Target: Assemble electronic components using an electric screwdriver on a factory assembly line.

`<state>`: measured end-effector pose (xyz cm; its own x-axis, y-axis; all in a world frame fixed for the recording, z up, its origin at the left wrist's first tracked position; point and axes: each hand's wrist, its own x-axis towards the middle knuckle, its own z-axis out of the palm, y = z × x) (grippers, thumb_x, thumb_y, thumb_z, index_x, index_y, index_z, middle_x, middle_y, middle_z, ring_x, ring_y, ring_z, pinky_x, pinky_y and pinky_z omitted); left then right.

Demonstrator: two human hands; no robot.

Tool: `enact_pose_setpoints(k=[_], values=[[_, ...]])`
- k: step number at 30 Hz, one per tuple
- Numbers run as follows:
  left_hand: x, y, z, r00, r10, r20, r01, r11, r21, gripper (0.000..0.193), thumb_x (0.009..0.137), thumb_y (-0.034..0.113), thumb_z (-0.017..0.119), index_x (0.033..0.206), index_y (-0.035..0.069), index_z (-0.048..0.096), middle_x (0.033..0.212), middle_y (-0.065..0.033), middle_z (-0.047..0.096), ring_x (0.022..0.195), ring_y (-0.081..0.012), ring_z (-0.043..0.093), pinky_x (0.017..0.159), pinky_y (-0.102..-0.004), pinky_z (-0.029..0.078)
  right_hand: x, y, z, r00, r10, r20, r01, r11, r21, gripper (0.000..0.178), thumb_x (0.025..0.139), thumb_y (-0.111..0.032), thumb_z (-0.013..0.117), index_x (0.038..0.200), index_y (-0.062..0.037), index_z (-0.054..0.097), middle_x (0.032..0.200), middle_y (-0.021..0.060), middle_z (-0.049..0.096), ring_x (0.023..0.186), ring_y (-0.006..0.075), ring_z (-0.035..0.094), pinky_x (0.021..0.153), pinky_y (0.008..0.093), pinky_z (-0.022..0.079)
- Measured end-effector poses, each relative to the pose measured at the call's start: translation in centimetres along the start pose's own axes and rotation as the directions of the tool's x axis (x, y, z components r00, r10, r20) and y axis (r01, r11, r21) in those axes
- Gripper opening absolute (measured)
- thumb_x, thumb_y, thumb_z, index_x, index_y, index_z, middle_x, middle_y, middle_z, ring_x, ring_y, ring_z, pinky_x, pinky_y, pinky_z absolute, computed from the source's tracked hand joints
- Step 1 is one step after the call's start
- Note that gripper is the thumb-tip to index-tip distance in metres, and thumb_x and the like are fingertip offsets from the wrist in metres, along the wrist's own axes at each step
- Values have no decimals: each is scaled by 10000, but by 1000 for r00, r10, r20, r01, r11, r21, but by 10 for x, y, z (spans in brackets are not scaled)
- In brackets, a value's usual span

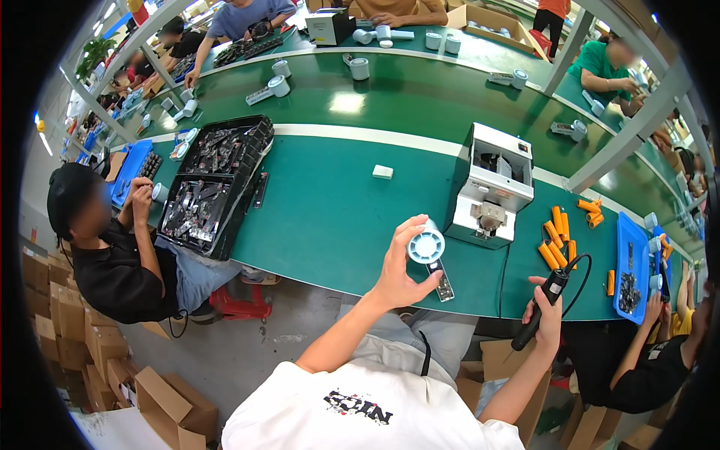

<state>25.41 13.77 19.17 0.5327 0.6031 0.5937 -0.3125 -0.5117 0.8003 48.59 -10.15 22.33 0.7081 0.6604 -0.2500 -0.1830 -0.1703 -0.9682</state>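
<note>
My left hand (pixel 395 274) is closed round a light-blue handheld fan part (pixel 426 246), whose round spoked end faces up. An open handle section (pixel 444 285) with a small dark board reaches from it toward the table's front edge. In my right hand (pixel 550 319) is a black electric screwdriver (pixel 530 328), its tip slanting down to the left and a looped black cord at its top end. The tip is apart from the fan part. A white machine (pixel 491 191) with an open front stands on the green table just beyond my hands.
Several orange cylindrical batteries (pixel 556 253) lie right of the machine, beside a blue tray (pixel 624 304) of small parts. At left stands a black crate (pixel 264 142) full of dark pieces. A small white block (pixel 382 172) lies mid-table. Co-workers sit on both sides; a green conveyor (pixel 322 97) carries fan parts beyond.
</note>
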Motion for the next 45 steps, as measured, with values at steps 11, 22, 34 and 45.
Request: enact_pose_setpoints(k=[11, 22, 34, 45], values=[[-2, 5, 13, 960, -161, -230, 142, 985, -100, 807, 686, -9, 858, 1296, 96, 340, 1464, -211, 339, 1300, -265, 474, 1047, -385, 445, 2, -1, 0, 1000, 19, 23, -20, 998, 68, 318, 950, -195, 657, 1177, 17, 586, 569, 31, 503, 423, 125, 492, 397, 268, 415], [120, 8, -72, 971, 239, -30, -186, 824, 536, 570, 681, -93, 667, 1225, 25, 545, 1230, -203, 619, 1190, -422, 588, 999, -442, 497, 1, 5, -10, 1000, 5, 26, -8, 996, 86, 308, 955, -207, 655, 1181, -11, 581, 557, 38, 511, 411, 123, 485, 394, 262, 412], [151, -86, -135, 924, -119, 363, -171, 722, 671, 671, 661, -156, 543, 1275, 110, 587, 1330, -162, 524, 1255, -400, 522, 1060, -442, 461, 0, 7, -7, 999, -34, 5, 33, 994, 103, 303, 957, -198, 646, 1179, -3, 577, 558, 38, 509, 411, 124, 484, 388, 264, 413], [146, -80, -131, 954, 33, 297, -214, 771, 600, 661, 641, -153, 511, 1273, 26, 595, 1289, -219, 605, 1192, -417, 567, 1048, -447, 465, 1, 5, -9, 999, -26, 37, 22, 995, 102, 306, 952, -187, 651, 1187, -2, 586, 581, 35, 503, 422, 128, 482, 400, 269, 408]])
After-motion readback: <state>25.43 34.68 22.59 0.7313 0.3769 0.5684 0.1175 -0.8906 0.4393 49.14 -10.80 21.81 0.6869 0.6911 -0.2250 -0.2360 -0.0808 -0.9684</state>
